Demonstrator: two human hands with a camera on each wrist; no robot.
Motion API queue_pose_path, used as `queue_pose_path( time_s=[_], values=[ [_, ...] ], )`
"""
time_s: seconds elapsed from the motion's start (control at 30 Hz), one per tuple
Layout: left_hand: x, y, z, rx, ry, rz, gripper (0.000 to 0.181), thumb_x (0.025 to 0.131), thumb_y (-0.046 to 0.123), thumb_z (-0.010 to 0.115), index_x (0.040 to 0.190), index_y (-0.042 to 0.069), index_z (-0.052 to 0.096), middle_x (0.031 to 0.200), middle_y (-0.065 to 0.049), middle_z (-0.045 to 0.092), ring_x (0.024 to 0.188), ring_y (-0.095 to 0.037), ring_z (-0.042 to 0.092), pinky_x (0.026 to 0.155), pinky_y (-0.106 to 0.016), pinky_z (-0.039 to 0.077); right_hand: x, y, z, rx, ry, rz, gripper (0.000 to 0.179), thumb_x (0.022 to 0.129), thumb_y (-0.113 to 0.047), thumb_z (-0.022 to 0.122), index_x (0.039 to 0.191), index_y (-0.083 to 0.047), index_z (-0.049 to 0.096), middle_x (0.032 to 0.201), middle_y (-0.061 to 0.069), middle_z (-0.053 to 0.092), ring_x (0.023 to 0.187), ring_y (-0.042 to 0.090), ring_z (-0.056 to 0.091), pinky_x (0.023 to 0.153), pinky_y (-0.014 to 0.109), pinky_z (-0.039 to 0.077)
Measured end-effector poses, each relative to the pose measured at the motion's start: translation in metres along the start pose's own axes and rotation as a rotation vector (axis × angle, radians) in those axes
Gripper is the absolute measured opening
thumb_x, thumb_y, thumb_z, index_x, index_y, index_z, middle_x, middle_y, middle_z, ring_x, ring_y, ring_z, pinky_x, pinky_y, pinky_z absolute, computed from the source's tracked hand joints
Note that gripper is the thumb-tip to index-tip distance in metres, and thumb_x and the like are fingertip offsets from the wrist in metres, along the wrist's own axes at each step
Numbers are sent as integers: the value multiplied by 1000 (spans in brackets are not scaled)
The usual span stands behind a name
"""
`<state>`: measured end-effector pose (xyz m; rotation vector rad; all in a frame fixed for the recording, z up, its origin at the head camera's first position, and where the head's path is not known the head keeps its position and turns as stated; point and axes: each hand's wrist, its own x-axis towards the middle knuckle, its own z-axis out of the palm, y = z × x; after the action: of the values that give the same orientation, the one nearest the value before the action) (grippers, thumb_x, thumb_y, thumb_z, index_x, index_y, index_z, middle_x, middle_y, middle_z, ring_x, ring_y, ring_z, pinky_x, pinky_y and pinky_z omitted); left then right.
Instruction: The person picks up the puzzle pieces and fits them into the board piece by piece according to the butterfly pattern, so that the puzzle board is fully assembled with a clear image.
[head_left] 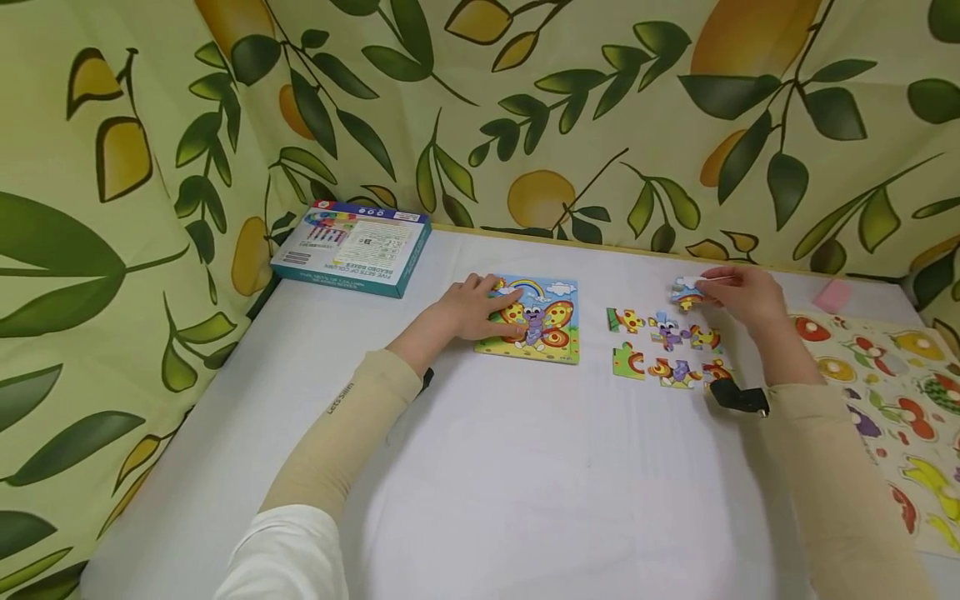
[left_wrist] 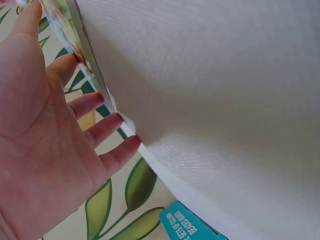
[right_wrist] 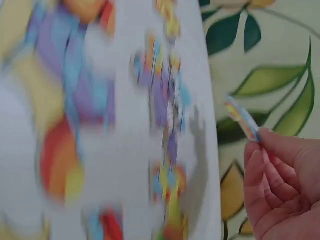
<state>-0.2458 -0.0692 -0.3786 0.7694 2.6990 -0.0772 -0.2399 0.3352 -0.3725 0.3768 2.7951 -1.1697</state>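
Observation:
A square butterfly picture board (head_left: 555,346) with a rainbow and clouds lies on the white table. My left hand (head_left: 474,310) rests on its left side, fingers spread; in the left wrist view the fingertips are along the board's edge and the table. Between thumb and fingers, my right hand (head_left: 752,298) pinches a jigsaw piece (right_wrist: 241,119) with blue, white and yellow on it. That hand is above the table, behind two rows of loose jigsaw pieces (head_left: 666,332). In the right wrist view, the butterfly pieces (right_wrist: 162,95) look blurred.
At the back left stands a teal bead box (head_left: 352,250). On the right, a sheet of fruit pictures (head_left: 885,392) lies partly under the right forearm, with a pink piece (head_left: 832,296) at its far edge. A leaf-patterned curtain (head_left: 540,125) hangs behind the table.

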Motion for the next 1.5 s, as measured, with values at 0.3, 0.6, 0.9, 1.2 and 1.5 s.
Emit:
queue_pose_path(
  time_s=[0.3, 0.6, 0.9, 1.2, 1.5],
  values=[
    [2, -1, 0, 0, 5, -1, 80, 90, 75, 34, 156, 35, 15, 158, -10, 16, 137, -33, 23, 110, -50, 29, -5, -75, 61, 353, -140, -28, 49, 90, -40, 69, 123, -6, 59, 99, -6, 66, 87, 9, 63, 86, 23, 52],
    [2, -1, -2, -3, -5, -2, 79, 91, 75, 34, 156, 35, 15, 158, -10, 16, 137, -33, 23, 110, -50, 28, -5, -104, 112, 310, -238, -12, 39, 92, -26, 69, 120, -1, 60, 95, 2, 66, 77, 7, 61, 73, 18, 52],
    [1, 1, -3, -6, -9, -2, 80, 90, 76, 34, 156, 35, 15, 158, -10, 16, 137, -32, 23, 110, -50, 28, -6, -105, 122, 207, -220, -11, 35, 93, -25, 69, 117, 0, 61, 93, 6, 65, 75, 9, 62, 72, 19, 52],
    [1, 5, -5, -50, 42, -17, 73, 93, 71, 35, 155, 34, 26, 152, -10, 27, 134, -31, 28, 108, -49, 31, -8, -108, 124, 84, -172, -50, 31, 92, -24, 70, 111, 0, 66, 94, 10, 69, 73, 13, 61, 66, 20, 49],
    [9, 22, -4, -5, 117, 121, 68, 97, 65, 37, 155, 31, 28, 159, -6, 24, 144, -29, 20, 116, -45, 19, -8, -111, 125, 72, -166, -62, 30, 92, -23, 70, 110, 1, 66, 89, 9, 68, 69, 10, 62, 63, 18, 50]
  ],
)
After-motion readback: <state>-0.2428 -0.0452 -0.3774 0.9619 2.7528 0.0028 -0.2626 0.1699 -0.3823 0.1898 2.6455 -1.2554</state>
